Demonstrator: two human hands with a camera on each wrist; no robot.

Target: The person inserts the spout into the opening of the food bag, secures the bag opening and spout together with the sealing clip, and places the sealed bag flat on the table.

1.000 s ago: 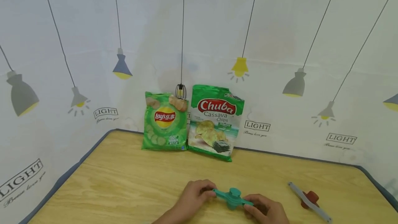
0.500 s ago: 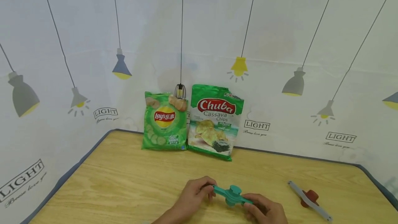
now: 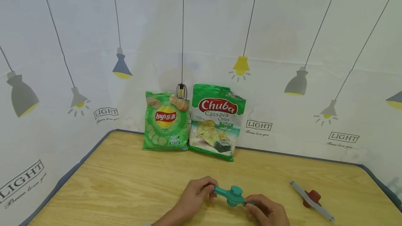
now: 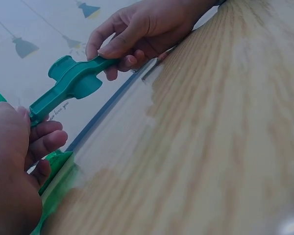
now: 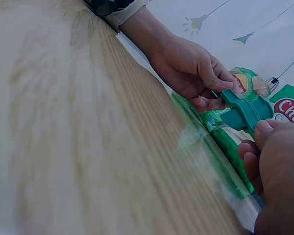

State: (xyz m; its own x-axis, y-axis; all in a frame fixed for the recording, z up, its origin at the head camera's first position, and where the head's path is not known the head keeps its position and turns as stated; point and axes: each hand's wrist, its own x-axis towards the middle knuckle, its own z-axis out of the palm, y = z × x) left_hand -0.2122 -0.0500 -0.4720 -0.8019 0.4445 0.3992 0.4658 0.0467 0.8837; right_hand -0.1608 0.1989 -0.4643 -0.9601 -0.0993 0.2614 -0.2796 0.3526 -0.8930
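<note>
Held up over the near part of the table is a teal bag clip (image 3: 233, 195), long and narrow, with a round spout cap in its middle. My left hand (image 3: 197, 194) pinches its left end between thumb and fingers. The other end is pinched by my right hand (image 3: 268, 209). In the left wrist view the clip (image 4: 71, 82) spans the gap between both hands, its two long bars lying together. From the right wrist view the ridged teal clip (image 5: 247, 112) shows, its near end hidden behind my right fingers.
A similar grey clip with a dark red cap (image 3: 311, 200) lies on the table (image 3: 125, 184) to the right. Two upright chip bags, a green Lay's (image 3: 165, 123) and a Chuba cassava chips bag (image 3: 216, 123), lean against the lamp-printed backdrop (image 3: 282, 27) behind.
The clip's left end has risen slightly with my left hand, and the clip has tilted, turning its side more toward the head camera. Both hands keep their hold.
</note>
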